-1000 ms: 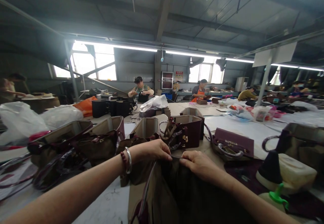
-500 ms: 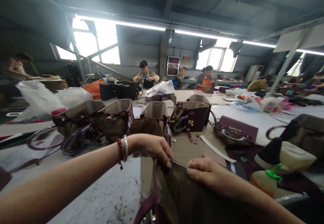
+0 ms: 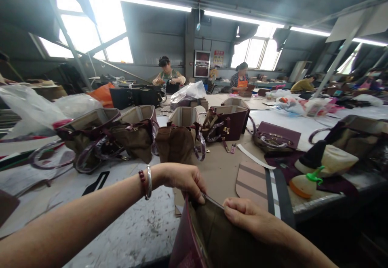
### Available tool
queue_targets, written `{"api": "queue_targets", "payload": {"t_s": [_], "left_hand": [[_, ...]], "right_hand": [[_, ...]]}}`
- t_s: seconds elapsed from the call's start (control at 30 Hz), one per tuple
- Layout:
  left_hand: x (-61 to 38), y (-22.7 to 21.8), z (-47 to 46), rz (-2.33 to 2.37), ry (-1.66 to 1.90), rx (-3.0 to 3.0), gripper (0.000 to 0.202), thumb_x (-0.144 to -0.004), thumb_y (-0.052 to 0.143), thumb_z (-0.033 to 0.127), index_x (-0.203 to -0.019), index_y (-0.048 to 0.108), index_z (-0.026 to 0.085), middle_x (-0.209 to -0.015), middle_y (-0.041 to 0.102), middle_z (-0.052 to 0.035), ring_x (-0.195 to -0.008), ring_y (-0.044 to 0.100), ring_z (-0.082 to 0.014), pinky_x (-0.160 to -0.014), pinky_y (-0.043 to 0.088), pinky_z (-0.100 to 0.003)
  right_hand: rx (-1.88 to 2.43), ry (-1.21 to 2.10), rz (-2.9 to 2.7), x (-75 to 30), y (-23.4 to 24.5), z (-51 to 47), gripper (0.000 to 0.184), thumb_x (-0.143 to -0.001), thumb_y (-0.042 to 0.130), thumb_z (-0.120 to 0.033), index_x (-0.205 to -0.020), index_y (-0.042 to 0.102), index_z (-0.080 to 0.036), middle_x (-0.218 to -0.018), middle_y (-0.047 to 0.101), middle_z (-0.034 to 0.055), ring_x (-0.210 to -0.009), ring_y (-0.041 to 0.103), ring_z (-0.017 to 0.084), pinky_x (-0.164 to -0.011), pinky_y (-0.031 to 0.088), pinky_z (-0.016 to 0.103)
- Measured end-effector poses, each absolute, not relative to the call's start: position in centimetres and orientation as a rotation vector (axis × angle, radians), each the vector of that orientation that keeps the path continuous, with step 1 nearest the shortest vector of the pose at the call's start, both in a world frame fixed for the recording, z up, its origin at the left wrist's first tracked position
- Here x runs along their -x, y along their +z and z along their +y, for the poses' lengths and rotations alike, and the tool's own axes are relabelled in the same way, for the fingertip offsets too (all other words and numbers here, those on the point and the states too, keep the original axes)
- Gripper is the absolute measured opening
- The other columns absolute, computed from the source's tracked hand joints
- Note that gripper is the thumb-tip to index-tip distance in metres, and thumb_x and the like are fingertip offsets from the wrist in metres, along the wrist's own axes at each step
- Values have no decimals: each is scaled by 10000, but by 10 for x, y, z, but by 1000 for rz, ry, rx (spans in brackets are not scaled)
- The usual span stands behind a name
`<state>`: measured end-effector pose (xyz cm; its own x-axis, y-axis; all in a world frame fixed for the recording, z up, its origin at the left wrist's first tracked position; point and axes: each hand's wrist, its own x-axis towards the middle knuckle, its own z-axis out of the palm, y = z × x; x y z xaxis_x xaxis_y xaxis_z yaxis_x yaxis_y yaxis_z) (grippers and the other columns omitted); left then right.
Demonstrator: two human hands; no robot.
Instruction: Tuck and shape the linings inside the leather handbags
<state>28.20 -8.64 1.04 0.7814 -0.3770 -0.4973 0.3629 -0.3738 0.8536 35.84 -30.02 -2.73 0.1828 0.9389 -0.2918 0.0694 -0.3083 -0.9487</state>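
strip lights [image 3: 136,3] and bright windows [image 3: 80,27] back a workshop where open bags [image 3: 176,142] stand in a row across the bench [image 3: 133,231], beyond the hands. at its near edge, between the forearms, sits the burgundy bag [image 3: 184,243], cut off by the bottom of the view. the left hand [image 3: 184,181] pinches the edge of its dark lining [image 3: 218,227] between thumb and fingers; the right hand [image 3: 251,217] pinches the same edge a little further along, with a short stretch exposed between them.

compared with half a second ago, the bag's smooth side shows where a handle and metal fittings did, and the striped panel [image 3: 251,183] near the bench's right-hand edge lies more in view. both pinches look unchanged, so the work seems centred on that lining edge.
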Motion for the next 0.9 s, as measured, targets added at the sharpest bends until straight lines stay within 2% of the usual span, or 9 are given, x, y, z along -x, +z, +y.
{"api": "queue_targets", "payload": {"t_s": [0.13, 0.2, 0.4, 0.53, 0.63, 0.77, 0.9], "left_hand": [[-280, -9, -86, -15, -824, -1834, 104, -614, 606, 214, -671, 645, 135, -556, 560, 19, -538, 489, -95, -532, 403, -192], [-280, -18, -85, -4, -842, -1840, 116, -618, 600, 221, -679, 643, 133, -553, 560, 16, -532, 488, -95, -514, 398, -186], [-282, -27, -85, 45, -896, -1787, 154, -610, 607, 255, -689, 644, 128, -532, 552, 17, -520, 487, -99, -510, 402, -195], [-281, -24, -87, 66, -854, -1808, 163, -597, 607, 250, -699, 648, 130, -533, 555, 19, -505, 469, -92, -501, 381, -197], [-280, -23, -88, 70, -821, -1839, 161, -586, 609, 243, -695, 645, 130, -534, 547, 27, -490, 446, -83, -492, 364, -197], [-279, -24, -87, 88, -830, -1817, 138, -584, 601, 239, -664, 628, 131, -527, 528, 32, -495, 443, -85, -506, 370, -209], [-277, -25, -86, 114, -847, -1788, 165, -563, 617, 264, -664, 621, 134, -536, 530, 29, -514, 459, -102, -504, 377, -225]], "right_hand": [[1527, 1250, -828, -352, -40, -309, 358, -803, 425, -486, -925, 527, -165, -736, 473, -9, -638, 434, 93, -588, 349, 187], [1580, 1200, -840, -353, -46, -310, 357, -811, 413, -474, -969, 522, -173, -753, 492, -6, -661, 458, 105, -597, 364, 198], [1832, 858, -1206, -354, -52, -300, 324, -859, 328, -378, -907, 562, -159, -842, 569, 36, -795, 512, 155, -720, 386, 256], [1901, 666, -1311, -342, -49, -286, 195, -833, 404, -291, -899, 554, -184, -802, 593, 12, -738, 524, 139, -666, 375, 230], [1955, 569, -1291, -333, -50, -275, 123, -806, 458, -276, -803, 540, -185, -711, 572, -13, -660, 507, 120, -602, 352, 209], [1998, 476, -1265, -328, -58, -266, 209, -839, 403, -300, -697, 500, -181, -633, 515, -26, -605, 471, 105, -557, 321, 200], [1938, 563, -1235, -330, -66, -263, 230, -838, 397, -302, -663, 473, -173, -601, 467, -37, -596, 450, 98, -544, 314, 190]]}}
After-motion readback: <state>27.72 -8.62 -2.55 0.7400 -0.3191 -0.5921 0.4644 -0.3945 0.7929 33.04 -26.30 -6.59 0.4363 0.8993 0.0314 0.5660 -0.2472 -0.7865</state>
